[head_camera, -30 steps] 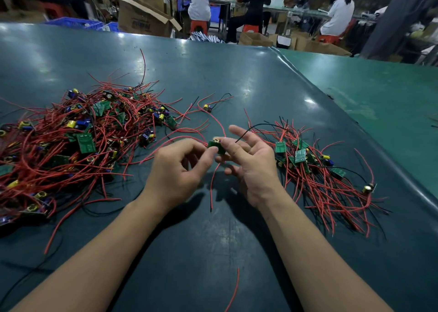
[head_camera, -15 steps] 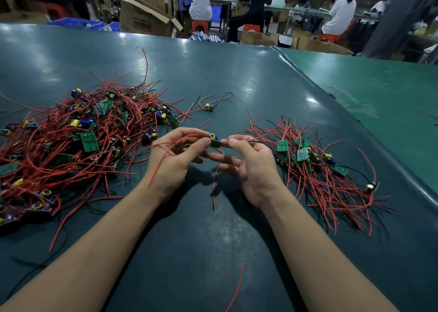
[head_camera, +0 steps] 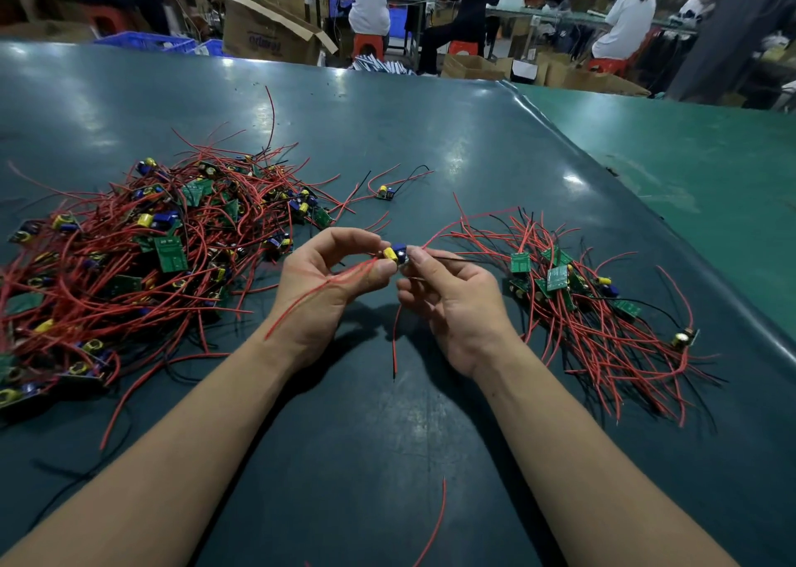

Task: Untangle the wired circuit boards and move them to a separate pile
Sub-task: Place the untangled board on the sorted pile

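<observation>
Here, large tangled pile of red-wired boards lay left on green table. Left hand and right hand together pinched one small circuit board above table centre, wires trailing. Sorted pile lay right.

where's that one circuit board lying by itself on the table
In the head view, the lone circuit board lies on the table beyond the hands, just right of the big tangled pile.
</observation>
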Motion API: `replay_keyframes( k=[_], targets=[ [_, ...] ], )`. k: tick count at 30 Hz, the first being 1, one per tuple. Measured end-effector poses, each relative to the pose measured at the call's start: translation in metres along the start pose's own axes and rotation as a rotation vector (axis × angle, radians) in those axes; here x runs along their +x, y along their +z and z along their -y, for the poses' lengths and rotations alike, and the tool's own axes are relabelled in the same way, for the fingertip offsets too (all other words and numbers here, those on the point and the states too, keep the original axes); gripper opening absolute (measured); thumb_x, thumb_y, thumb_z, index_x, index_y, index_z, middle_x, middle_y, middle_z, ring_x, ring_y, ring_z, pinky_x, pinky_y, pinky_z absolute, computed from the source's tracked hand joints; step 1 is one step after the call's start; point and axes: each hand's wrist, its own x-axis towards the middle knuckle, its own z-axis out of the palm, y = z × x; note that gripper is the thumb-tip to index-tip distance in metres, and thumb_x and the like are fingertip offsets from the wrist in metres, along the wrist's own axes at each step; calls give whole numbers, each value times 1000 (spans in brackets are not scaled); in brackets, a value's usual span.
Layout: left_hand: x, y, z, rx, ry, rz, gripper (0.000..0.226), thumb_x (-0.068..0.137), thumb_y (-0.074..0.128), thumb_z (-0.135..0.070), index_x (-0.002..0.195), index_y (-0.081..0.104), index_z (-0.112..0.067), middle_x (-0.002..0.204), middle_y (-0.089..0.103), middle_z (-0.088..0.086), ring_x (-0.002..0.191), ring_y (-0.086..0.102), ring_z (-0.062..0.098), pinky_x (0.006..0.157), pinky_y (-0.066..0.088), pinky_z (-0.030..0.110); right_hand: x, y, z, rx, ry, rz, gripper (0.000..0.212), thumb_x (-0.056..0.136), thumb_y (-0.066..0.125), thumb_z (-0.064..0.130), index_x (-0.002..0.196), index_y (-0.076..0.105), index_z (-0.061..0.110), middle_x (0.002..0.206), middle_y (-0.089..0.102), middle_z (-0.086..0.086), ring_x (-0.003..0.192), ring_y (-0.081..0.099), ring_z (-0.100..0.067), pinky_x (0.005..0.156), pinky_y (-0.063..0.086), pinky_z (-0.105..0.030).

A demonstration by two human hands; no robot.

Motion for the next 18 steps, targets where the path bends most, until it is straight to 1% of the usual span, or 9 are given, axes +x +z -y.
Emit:
replay_keyframes(
  k=[2, 4, 6, 9, 12, 14, 16, 18],
  targets=[
    [0, -1, 2, 74, 5, 18, 33, 62, 77, -6, 93, 65, -8, 92, 73, 1, 83, 69, 16, 79, 56, 27, 0, -2, 1, -26, -6, -30, 7, 89, 65, 5, 85, 71, 6, 67, 69, -2, 51, 62, -10, 51, 52, -18],
    [0, -1, 3, 85, -32, 0, 38, 61, 78, -9, 96, 66, -9, 95, 73, 1, 84, 68, 19, 82, 56, 29, 0, -4, 3, -34, 3, -40, 7, 88, 67, 6, 84, 72, 7, 65, 69, -1, 51, 61, -9, 50, 51, -17],
    [0, -1, 3, 58, -76, 0, 42, 60, 79, -13, 100, 68, -10, 96, 73, 3, 84, 67, 19, 80, 57, 27, -1, -4, 4, -37, 13, -36, 5, 87, 68, 6, 85, 73, 6, 63, 68, -1, 51, 60, -8, 50, 50, -17],
    [-1, 0, 2, 93, -83, 46, 39, 61, 80, -14, 99, 72, -8, 91, 75, 8, 77, 68, 17, 76, 57, 25, -1, -1, 5, -12, 24, -59, 4, 85, 70, 6, 84, 71, 2, 63, 68, -3, 48, 59, -7, 47, 49, -16],
    [0, 1, 1, 126, -55, 52, 36, 60, 81, -10, 95, 74, -9, 84, 76, 8, 70, 69, 14, 69, 56, 21, -1, 1, 4, -7, 45, -116, 12, 85, 72, 10, 77, 68, 1, 60, 65, -6, 43, 56, -8, 42, 46, -17],
    [2, -1, 1, 104, -72, 56, 32, 58, 83, -14, 89, 77, -13, 80, 75, 8, 66, 68, 14, 66, 55, 20, -1, 1, 2, -67, 22, -125, 16, 85, 73, 14, 75, 68, 3, 60, 65, -5, 42, 55, -9, 40, 44, -18],
    [5, -2, 2, 87, -110, 71, 31, 57, 84, -16, 87, 79, -14, 81, 75, 10, 66, 66, 16, 68, 56, 22, 0, 0, 3, -137, 1, -121, 18, 88, 71, 17, 72, 70, 9, 62, 66, -4, 43, 55, -9, 38, 41, -18],
    [7, -3, 3, 99, -133, 100, 29, 60, 83, -13, 89, 79, -14, 85, 75, 12, 68, 68, 18, 70, 57, 24, 0, -1, 3, -212, -9, -124, 27, 91, 67, 16, 64, 72, 14, 63, 67, -2, 44, 55, -10, 37, 38, -18]
  ],
)
